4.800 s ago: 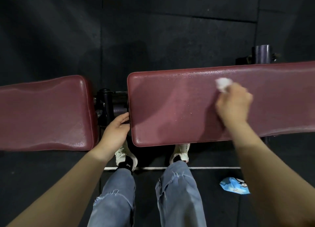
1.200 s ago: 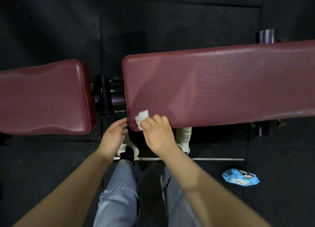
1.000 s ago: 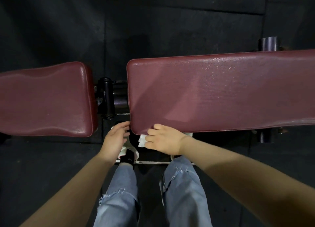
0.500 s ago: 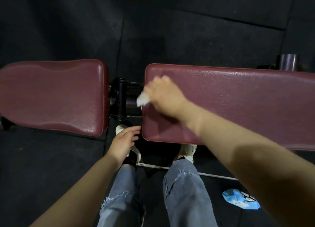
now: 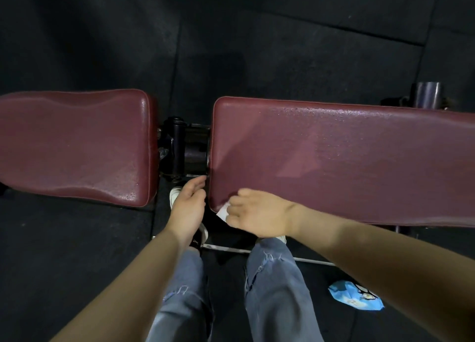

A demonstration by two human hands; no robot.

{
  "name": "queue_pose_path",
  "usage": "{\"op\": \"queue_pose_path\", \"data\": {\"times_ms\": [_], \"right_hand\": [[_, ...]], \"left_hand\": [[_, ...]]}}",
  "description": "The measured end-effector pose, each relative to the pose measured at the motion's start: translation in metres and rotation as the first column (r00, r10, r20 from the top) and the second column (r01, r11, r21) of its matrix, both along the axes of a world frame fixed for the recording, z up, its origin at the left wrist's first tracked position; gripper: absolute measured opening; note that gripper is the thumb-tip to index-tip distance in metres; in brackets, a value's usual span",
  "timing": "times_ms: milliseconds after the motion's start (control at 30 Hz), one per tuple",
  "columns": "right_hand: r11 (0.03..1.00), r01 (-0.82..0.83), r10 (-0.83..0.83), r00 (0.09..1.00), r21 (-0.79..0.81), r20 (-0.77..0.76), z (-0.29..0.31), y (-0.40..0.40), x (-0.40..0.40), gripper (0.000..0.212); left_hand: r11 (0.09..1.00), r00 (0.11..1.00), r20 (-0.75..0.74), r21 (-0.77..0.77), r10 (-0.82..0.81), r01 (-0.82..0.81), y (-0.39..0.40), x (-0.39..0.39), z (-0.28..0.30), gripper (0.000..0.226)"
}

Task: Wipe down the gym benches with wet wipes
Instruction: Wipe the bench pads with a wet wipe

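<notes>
A long maroon bench pad (image 5: 347,156) runs across the right of the view, its surface glistening with wet streaks. A shorter maroon seat pad (image 5: 74,146) lies to the left, and a dark metal hinge (image 5: 183,151) fills the gap between them. My right hand (image 5: 259,214) holds a small white wet wipe (image 5: 223,210) against the long pad's near left corner, along its front edge. My left hand (image 5: 189,208) hangs in the gap with relaxed fingers, its fingertips close to the long pad's left end.
A blue wet wipe packet (image 5: 356,295) lies on the black rubber floor at the lower right. A metal frame bar (image 5: 257,251) runs under the bench near my feet. A steel post (image 5: 428,94) stands behind the long pad at the far right.
My right hand drew the wipe down the long pad's left end, from its upper left corner to the near corner. My left hand stayed in the gap.
</notes>
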State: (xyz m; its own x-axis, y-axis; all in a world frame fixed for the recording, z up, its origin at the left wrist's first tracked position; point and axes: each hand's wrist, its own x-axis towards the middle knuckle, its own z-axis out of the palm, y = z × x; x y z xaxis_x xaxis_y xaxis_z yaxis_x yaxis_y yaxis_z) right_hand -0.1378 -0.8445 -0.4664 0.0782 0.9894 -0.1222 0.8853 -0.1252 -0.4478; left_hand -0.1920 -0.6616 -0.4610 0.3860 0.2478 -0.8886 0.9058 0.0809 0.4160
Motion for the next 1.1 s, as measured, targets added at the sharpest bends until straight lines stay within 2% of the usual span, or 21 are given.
{"op": "queue_pose_path", "data": {"times_ms": [67, 133, 167, 233, 267, 300, 333, 433, 500, 567, 600, 667, 733, 800, 833, 900, 967, 1033, 1100], "right_hand": [[0.998, 0.044, -0.045, 0.998, 0.042, 0.035, -0.007, 0.010, 0.032, 0.019], [0.959, 0.264, -0.278, 0.947, 0.104, 0.160, -0.011, 0.020, 0.077, 0.012], [0.906, 0.414, -0.424, 0.877, 0.092, 0.225, -0.012, 0.020, 0.099, 0.006], [0.701, 0.710, -0.696, 0.661, 0.066, 0.281, -0.007, 0.017, 0.120, 0.011], [0.600, 0.798, -0.779, 0.569, 0.053, 0.263, -0.004, 0.018, 0.116, 0.012], [0.552, 0.833, -0.812, 0.529, 0.032, 0.245, -0.002, 0.017, 0.102, 0.015], [0.571, 0.821, -0.801, 0.553, 0.014, 0.228, -0.002, 0.016, 0.081, 0.018], [0.840, 0.543, -0.539, 0.838, -0.025, 0.092, 0.002, -0.009, -0.005, 0.022], [0.904, 0.428, -0.426, 0.899, 0.001, 0.103, 0.003, -0.028, -0.016, 0.020], [0.879, 0.477, -0.470, 0.866, -0.001, 0.169, -0.002, -0.029, 0.023, 0.024], [0.832, 0.555, -0.545, 0.809, 0.021, 0.219, -0.003, -0.022, 0.052, 0.025], [0.682, 0.727, -0.713, 0.640, 0.074, 0.286, -0.006, -0.007, 0.110, 0.021], [0.500, 0.864, -0.837, 0.464, 0.061, 0.291, -0.005, 0.001, 0.142, 0.009], [0.333, 0.942, -0.919, 0.316, 0.037, 0.236, -0.002, 0.000, 0.137, 0.008], [0.281, 0.959, -0.939, 0.270, 0.026, 0.212, 0.000, -0.004, 0.122, 0.009], [0.273, 0.961, -0.947, 0.275, -0.033, 0.169, 0.001, -0.018, 0.072, 0.005], [0.331, 0.939, -0.934, 0.340, -0.099, 0.108, 0.003, -0.039, 0.007, 0.011], [0.389, 0.905, -0.907, 0.409, -0.173, 0.098, 0.009, -0.057, -0.043, 0.021], [0.420, 0.893, -0.889, 0.441, -0.164, 0.123, 0.007, -0.067, -0.051, 0.023]], "left_hand": [[1.000, 1.000, 0.000, -0.024, 0.003, -0.003, -0.001, 0.003, 0.001, 0.042], [0.999, 1.000, -0.008, -0.035, 0.010, -0.010, -0.003, 0.003, 0.001, 0.044], [0.999, 1.000, -0.011, -0.031, 0.013, -0.013, -0.004, 0.003, 0.001, 0.046], [1.000, 1.000, -0.008, -0.015, 0.006, -0.006, -0.007, 0.004, 0.003, 0.047], [1.000, 1.000, -0.003, -0.010, 0.008, -0.008, -0.009, 0.004, 0.005, 0.047], [1.000, 1.000, 0.002, -0.004, 0.008, -0.008, -0.011, 0.005, 0.007, 0.047], [1.000, 1.000, 0.018, 0.008, -0.005, 0.005, -0.013, 0.006, 0.009, 0.048], [0.978, 0.984, 0.060, 0.135, -0.166, 0.157, -0.017, 0.007, 0.018, 0.057], [0.937, 0.951, 0.111, 0.238, -0.289, 0.257, -0.017, 0.009, 0.017, 0.062], [0.900, 0.919, 0.138, 0.299, -0.369, 0.317, -0.019, 0.010, 0.014, 0.065], [0.884, 0.906, 0.143, 0.321, -0.399, 0.339, -0.020, 0.011, 0.013, 0.067], [0.851, 0.875, 0.146, 0.352, -0.461, 0.390, -0.023, 0.014, 0.013, 0.070], [0.813, 0.839, 0.144, 0.377, -0.525, 0.444, -0.028, 0.017, 0.017, 0.071], [0.786, 0.808, 0.149, 0.387, -0.570, 0.483, -0.032, 0.021, 0.021, 0.071], [0.772, 0.793, 0.154, 0.394, -0.590, 0.498, -0.034, 0.023, 0.023, 0.071], [0.726, 0.743, 0.160, 0.419, -0.650, 0.545, -0.036, 0.024, 0.025, 0.071], [0.682, 0.696, 0.161, 0.442, -0.699, 0.583, -0.038, 0.024, 0.025, 0.072], [0.670, 0.687, 0.157, 0.453, -0.709, 0.588, -0.041, 0.024, 0.023, 0.072], [0.667, 0.692, 0.147, 0.467, -0.706, 0.581, -0.045, 0.024, 0.020, 0.072]]}}
